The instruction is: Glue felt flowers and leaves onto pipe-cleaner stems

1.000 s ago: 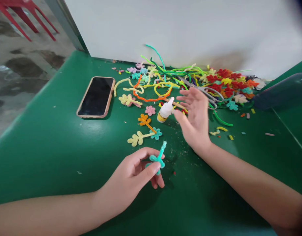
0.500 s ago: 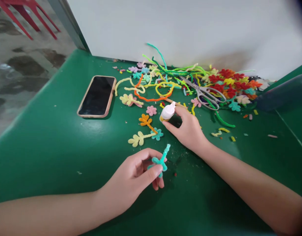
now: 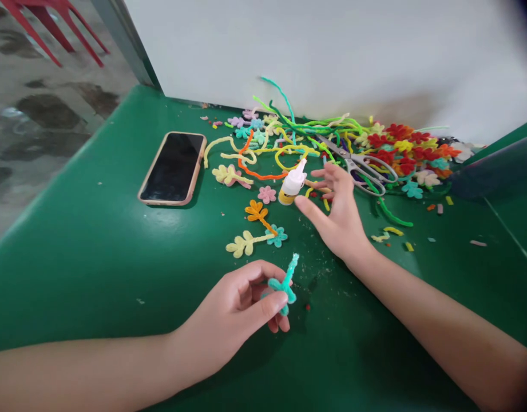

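Observation:
Pinched between the thumb and fingers of my left hand [image 3: 250, 303] is a turquoise pipe-cleaner flower [image 3: 286, 286], its short stem pointing up with a whitish, wet-looking tip. My right hand [image 3: 338, 214] is open, fingers apart, just right of a small white glue bottle [image 3: 292, 184] that stands upright on the table. Left of and below the bottle lie a pink flower [image 3: 266, 194] and a joined piece with an orange sprig [image 3: 256, 211], a pale yellow sprig [image 3: 241, 244] and a teal flower [image 3: 277, 236].
A phone [image 3: 174, 167] lies on the green table [image 3: 95, 257] at left. Grey scissors [image 3: 366, 169] rest on a heap of pipe cleaners [image 3: 319, 129], beside a pile of red and orange flowers [image 3: 407, 146]. A dark bottle-like object [image 3: 499, 163] lies at right. Behind stands a white panel [image 3: 289, 51].
My right hand has let go of the glue bottle, opened its fingers and drawn slightly to the right. The bottle now stands by itself. My left hand keeps hold of the turquoise flower.

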Available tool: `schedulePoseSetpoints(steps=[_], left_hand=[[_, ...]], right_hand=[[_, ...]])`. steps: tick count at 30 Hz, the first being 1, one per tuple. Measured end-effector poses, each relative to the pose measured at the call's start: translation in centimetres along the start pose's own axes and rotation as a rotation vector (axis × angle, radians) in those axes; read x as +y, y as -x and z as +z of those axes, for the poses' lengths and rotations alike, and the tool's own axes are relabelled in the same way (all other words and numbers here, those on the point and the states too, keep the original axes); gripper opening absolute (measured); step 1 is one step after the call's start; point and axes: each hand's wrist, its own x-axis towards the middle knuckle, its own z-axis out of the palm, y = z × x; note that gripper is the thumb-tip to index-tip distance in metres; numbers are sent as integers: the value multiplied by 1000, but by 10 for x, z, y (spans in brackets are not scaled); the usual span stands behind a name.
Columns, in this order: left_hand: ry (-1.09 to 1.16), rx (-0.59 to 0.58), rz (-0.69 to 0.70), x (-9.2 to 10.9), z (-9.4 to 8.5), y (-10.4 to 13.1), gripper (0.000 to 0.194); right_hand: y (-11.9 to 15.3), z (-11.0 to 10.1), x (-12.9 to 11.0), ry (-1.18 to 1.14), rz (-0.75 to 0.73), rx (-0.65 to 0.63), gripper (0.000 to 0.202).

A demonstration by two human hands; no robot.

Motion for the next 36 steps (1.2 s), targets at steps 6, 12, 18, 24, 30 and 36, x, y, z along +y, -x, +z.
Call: schedulePoseSetpoints(steps=[6,12,18,24,30,36], left_hand=[[111,58,30,2,0,1,13],[185,152,86,4,1,-3,20],[296,204,93,3,-1,-5,23],[349,153,77,5,0,-6,21],[361,107,122,2,-1,-7,22],[151,35,165,5,-7,-6,13]], right_hand=[[11,-18,-40,-186,-123,104,9],[21,-27,-77,-55,-175,-236,27],[37,-21,-72,-113,-151,-328,25],[57,-20,-69,-15,-441,-261,12],[66,-18,-54,113,-595,-288,39],[65,-22,-49,185,-612,-331,42]])
